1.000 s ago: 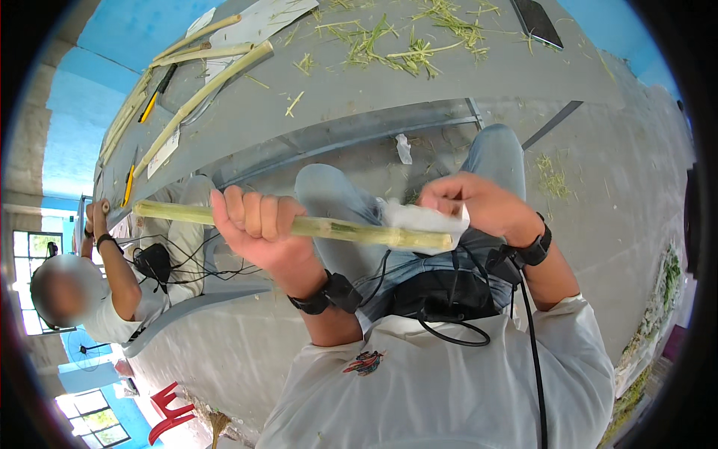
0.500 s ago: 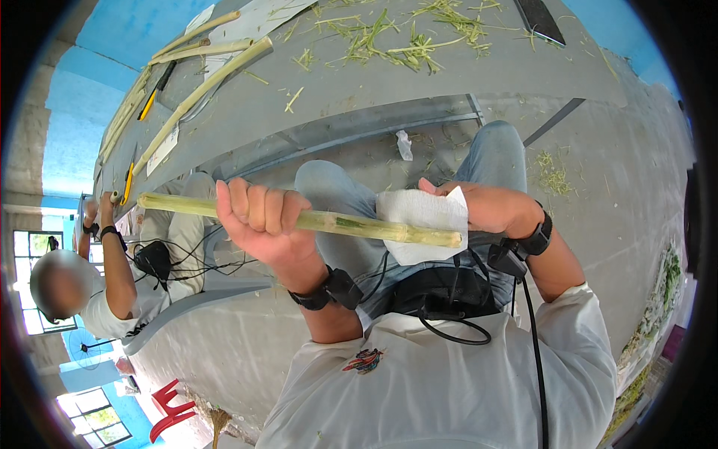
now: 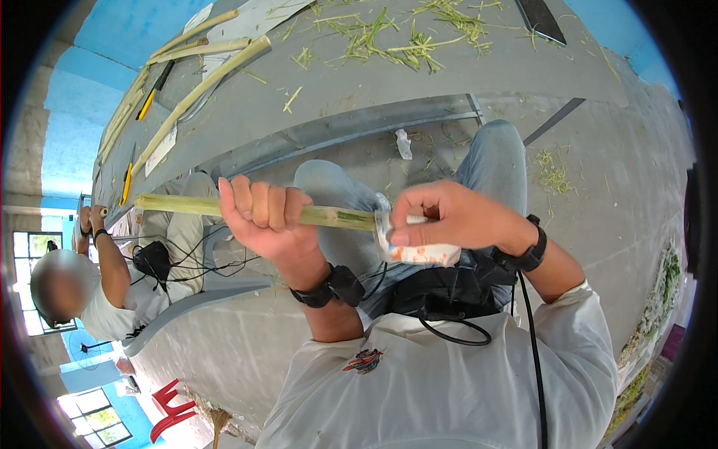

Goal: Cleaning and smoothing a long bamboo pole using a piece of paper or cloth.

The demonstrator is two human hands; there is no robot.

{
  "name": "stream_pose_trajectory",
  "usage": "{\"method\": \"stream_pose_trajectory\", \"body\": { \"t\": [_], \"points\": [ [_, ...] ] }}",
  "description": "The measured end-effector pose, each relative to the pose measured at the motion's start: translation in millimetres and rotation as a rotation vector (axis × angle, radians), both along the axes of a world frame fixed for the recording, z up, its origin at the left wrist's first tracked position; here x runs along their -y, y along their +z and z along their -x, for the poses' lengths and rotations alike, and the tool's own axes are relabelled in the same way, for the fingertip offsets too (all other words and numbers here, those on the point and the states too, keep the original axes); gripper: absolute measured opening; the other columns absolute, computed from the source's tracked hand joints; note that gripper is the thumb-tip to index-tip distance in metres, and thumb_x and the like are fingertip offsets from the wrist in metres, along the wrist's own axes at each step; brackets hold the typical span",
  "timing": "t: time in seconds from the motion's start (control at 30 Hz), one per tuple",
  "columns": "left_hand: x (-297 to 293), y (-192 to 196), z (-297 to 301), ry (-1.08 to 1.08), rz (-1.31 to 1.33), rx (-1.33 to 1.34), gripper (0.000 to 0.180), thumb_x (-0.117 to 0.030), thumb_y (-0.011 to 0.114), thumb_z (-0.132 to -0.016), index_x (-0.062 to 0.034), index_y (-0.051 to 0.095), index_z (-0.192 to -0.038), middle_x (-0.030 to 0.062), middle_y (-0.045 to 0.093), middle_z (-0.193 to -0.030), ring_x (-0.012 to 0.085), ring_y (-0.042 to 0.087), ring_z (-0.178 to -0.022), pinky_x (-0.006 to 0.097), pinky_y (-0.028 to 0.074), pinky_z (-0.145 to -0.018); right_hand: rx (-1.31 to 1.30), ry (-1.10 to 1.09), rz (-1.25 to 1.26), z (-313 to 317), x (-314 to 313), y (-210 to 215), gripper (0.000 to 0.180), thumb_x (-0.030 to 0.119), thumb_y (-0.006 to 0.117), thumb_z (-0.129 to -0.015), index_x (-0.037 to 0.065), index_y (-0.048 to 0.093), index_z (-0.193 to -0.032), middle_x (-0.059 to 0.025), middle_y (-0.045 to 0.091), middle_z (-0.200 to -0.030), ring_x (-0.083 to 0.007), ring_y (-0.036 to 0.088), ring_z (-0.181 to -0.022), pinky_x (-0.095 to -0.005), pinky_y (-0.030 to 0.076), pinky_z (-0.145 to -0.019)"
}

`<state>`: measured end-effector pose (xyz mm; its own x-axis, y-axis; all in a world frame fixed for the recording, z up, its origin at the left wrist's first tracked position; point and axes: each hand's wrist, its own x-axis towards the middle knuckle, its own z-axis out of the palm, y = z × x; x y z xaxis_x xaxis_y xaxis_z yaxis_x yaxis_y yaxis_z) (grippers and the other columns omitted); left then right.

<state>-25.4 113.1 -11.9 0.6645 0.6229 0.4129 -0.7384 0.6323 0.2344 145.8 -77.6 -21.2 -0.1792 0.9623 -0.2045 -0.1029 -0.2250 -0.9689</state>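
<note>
A pale green bamboo stick [image 3: 336, 217] lies across in front of my lap, its left end out beyond my fist. My left hand [image 3: 268, 217] is wrapped round it left of the middle. Pressed against its right part is a white paper-like sheet [image 3: 426, 253] with orange print. My right hand [image 3: 456, 221] grips this sheet, thumb on top, folded round the stick. The stick's right end is hidden under sheet and hand. Whether the sheet is paper or something rougher, I cannot tell.
On the grey table lie more bamboo sticks [image 3: 198, 97], two yellow-and-black cutters [image 3: 146, 103], green shavings [image 3: 419, 49] and a dark phone [image 3: 541, 21]. A person [image 3: 112, 288] sits at the left. A red chair [image 3: 172, 410] stands beyond; crumpled plastic [image 3: 404, 144] lies below the table.
My right hand has turned over and come left along the stick, bringing the sheet round it and covering its right end. My left hand keeps its grip almost in place.
</note>
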Motion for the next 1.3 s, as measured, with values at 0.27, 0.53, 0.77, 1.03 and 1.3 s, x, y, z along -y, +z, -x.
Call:
{"method": "stream_pose_trajectory", "body": {
  "t": [0.27, 0.53, 0.77, 1.03, 1.3],
  "points": [
    [-3.5, 3.9, 4.3, 0.005, -0.053, 0.013, 0.045, -0.036, 0.024, -0.107, -0.0168, 0.030, -0.067, -0.0059, 0.026, -0.050, 0.0077, 0.018, -0.040, 0.025, 0.018, -0.041, 0.693, -0.071, -0.201, 21.4, 2.9, 11.0, 0.027, 0.028, 0.054, -0.100, 0.003, 0.049, -0.109, -0.0191, 0.062, -0.080, -0.0374, 0.064, -0.073, -0.0426, 0.047, -0.064],
    [-2.2, 15.6, 6.4, 0.022, 0.020, 0.014, 0.045, -0.037, 0.028, -0.107, -0.0175, 0.032, -0.067, -0.0066, 0.025, -0.050, 0.0074, 0.017, -0.040, 0.026, 0.019, -0.040, 0.674, -0.018, -0.195, 17.2, 8.2, 15.4, 0.033, 0.033, 0.039, -0.105, 0.001, 0.048, -0.108, -0.0230, 0.056, -0.075, -0.0440, 0.058, -0.073, -0.0482, 0.044, -0.065],
    [17.4, 15.9, -17.0, 0.152, 0.086, -0.350, 0.046, -0.036, 0.030, -0.107, -0.0190, 0.030, -0.065, -0.0090, 0.019, -0.048, 0.0062, 0.011, -0.039, 0.026, 0.014, -0.037, 0.486, -0.034, -0.187, 23.6, -10.9, 18.2, 0.044, 0.038, 0.030, -0.107, -0.002, 0.047, -0.103, -0.0206, 0.053, -0.071, -0.0406, 0.056, -0.067, -0.0454, 0.044, -0.064],
    [-8.7, 14.1, -0.7, 0.036, -0.053, -0.115, 0.045, -0.036, 0.024, -0.108, -0.0173, 0.031, -0.067, -0.0073, 0.022, -0.050, 0.0045, 0.015, -0.040, 0.024, 0.019, -0.038, 0.484, 0.013, -0.144, 13.7, 6.1, 6.2, 0.045, 0.041, 0.028, -0.107, 0.000, 0.046, -0.101, -0.0211, 0.055, -0.075, -0.0398, 0.057, -0.072, -0.0470, 0.043, -0.069],
    [24.5, 17.6, -26.6, -0.027, -0.006, -0.236, 0.044, -0.034, 0.030, -0.107, -0.0177, 0.029, -0.067, -0.0080, 0.022, -0.052, 0.0052, 0.014, -0.040, 0.023, 0.018, -0.039, 0.387, -0.025, -0.178, 18.4, -11.4, 21.0, 0.046, 0.042, 0.026, -0.107, 0.001, 0.047, -0.101, -0.0201, 0.055, -0.074, -0.0380, 0.057, -0.071, -0.0450, 0.044, -0.068]
  ]
}}
